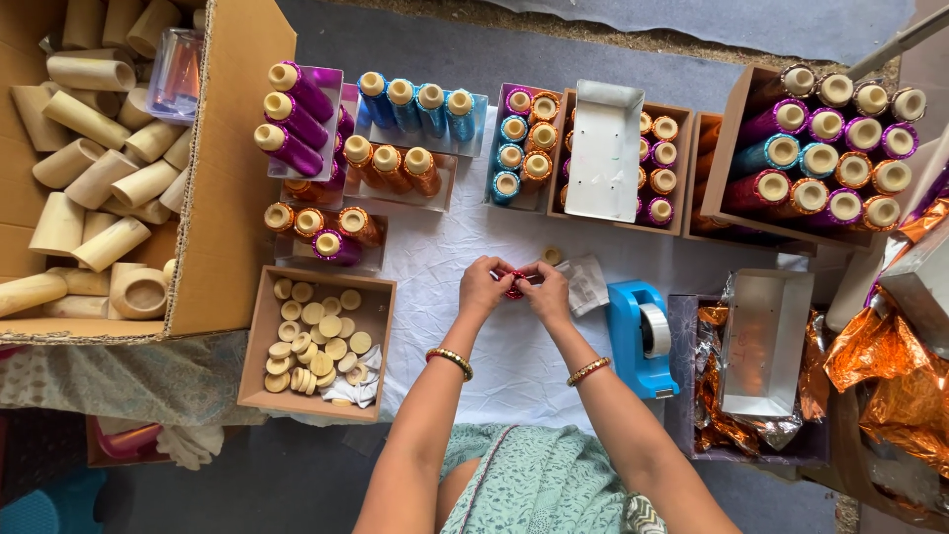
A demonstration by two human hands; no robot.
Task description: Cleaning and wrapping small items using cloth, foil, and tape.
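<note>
Hands meet over the middle of the white cloth [494, 356]: the left hand [481, 289] and the right hand [547, 292] come together fingertip to fingertip, and a small red spool [514, 285] sits pinched between them, thumbs and forefingers of both hands closed on it from either side. The spool is mostly hidden by the fingers, so only a sliver of red shows in the gap where the two hands touch. Something pale pokes out to the left of the left hand's fingers, too small to tell what it is. Each wrist wears a gold and red bangle. Just beyond the fingers lies a single pale round disc [552, 255], apart from the hands. To the right, near the right forearm, stands a blue tape dispenser [641, 336]. To the left, an open brown box of pale discs [318, 341] rests on the cloth's edge. Farther back, trays of shiny purple, blue and orange spools [405, 109] line the table, and a large carton of bare cardboard tubes [99, 158] sits at the far left.
</note>
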